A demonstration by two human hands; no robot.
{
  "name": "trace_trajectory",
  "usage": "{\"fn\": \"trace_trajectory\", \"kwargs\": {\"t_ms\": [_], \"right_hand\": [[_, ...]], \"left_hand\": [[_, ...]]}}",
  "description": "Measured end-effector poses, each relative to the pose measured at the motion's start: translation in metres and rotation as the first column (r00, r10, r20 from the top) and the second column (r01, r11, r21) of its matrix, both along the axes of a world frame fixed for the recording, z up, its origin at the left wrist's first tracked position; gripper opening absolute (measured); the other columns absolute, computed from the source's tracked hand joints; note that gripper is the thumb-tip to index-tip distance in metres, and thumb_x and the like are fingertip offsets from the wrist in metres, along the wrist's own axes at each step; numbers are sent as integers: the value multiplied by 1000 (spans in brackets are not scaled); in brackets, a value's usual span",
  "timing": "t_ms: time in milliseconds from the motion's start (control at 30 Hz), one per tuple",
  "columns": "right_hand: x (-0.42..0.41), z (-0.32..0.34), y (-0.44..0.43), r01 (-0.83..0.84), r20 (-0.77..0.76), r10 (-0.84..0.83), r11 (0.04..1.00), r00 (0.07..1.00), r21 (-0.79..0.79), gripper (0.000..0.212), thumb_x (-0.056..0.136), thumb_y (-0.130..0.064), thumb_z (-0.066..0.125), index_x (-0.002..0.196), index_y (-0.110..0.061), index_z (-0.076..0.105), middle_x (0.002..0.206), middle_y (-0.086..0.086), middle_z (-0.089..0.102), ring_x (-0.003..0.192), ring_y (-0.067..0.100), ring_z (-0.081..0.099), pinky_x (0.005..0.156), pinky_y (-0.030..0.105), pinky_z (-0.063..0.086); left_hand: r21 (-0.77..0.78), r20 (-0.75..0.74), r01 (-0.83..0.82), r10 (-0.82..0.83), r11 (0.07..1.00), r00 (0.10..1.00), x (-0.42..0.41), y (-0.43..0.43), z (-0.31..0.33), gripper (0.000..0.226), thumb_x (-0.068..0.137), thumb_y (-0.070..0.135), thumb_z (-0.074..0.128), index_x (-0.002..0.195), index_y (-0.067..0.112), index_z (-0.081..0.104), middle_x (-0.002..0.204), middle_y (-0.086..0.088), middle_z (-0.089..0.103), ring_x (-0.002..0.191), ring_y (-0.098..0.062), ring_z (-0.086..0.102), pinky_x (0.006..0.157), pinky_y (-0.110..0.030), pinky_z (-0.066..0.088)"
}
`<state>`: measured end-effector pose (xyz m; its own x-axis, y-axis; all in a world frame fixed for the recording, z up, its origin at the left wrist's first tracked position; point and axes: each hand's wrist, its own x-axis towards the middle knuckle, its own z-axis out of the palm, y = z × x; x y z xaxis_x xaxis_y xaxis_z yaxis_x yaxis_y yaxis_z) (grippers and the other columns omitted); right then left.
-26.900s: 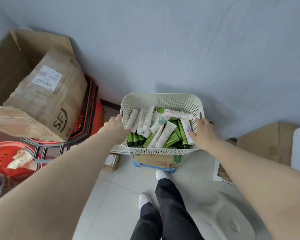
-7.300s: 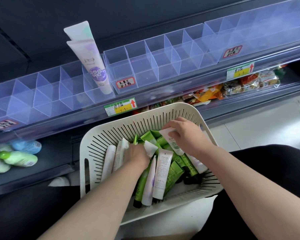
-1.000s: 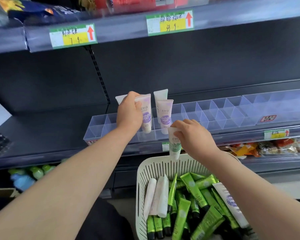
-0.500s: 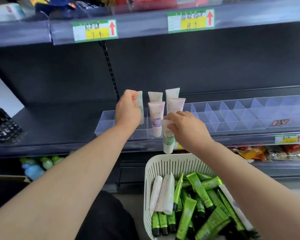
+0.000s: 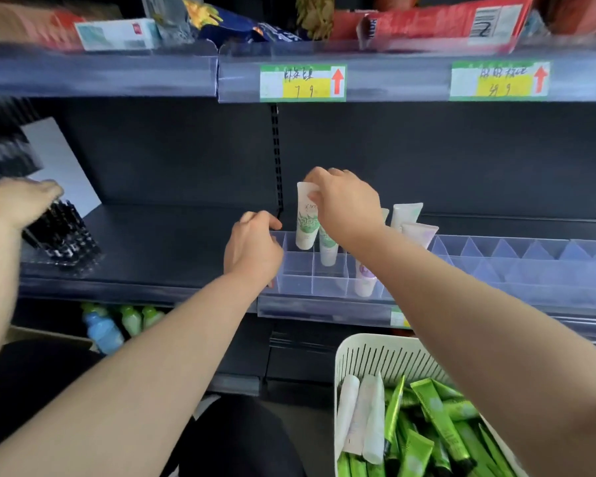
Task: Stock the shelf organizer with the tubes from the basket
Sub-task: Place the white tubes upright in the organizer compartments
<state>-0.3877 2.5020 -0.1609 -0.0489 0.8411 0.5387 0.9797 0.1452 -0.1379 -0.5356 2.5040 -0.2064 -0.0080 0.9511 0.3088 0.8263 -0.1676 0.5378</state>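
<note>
Two changes since half a second ago: the right hand [image 5: 344, 204] has raised its white-and-green tube [image 5: 306, 223] from below the shelf edge and now pinches the crimped top, holding the tube upright with its cap end at the rear left cell of the clear organizer [image 5: 327, 287]. The left hand [image 5: 253, 247] no longer holds a tube (fingers curled, nothing seen in them) and sits at the organizer's left end. A second green-printed tube [image 5: 328, 251] stands just beside the first. The basket [image 5: 362, 352] at lower right holds green tubes [image 5: 437, 418].

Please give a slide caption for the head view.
Right hand holds a white-green tube upright at the clear shelf organizer.
</note>
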Motion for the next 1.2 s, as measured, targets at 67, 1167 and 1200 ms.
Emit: {"fn": "trace_trajectory", "kwargs": {"t_ms": [67,1167,1200], "right_hand": [[-5,-4,18,8,30,-8,1000,1000,-19,20,97,-19,45,115,-19,53,99,3,62,94,26,52,72,35,32],[70,-94,-85,-37,167,19,994,986,104,31,76,-8,71,103,-22,67,102,-5,68,94,28,57,69,36,41],[82,-104,-100,-8,159,-4,997,987,76,30,77,-9,71,104,-21,67,102,-4,68,95,28,57,69,37,42]], "left_hand": [[3,-24,4,-4,1000,1000,-6,7,-4,32,93,4,48,116,23,60,124,2,51,100,-17,51,54,-23,36],[-16,-430,487,-446,873,785,45,-40,-61,38,87,-4,52,119,14,57,125,-1,51,118,-23,44,88,-37,42],[-20,-425,508,-468,861,775,54,-46,-66,36,87,-4,52,118,15,57,123,0,52,117,-22,44,87,-36,41]]}}
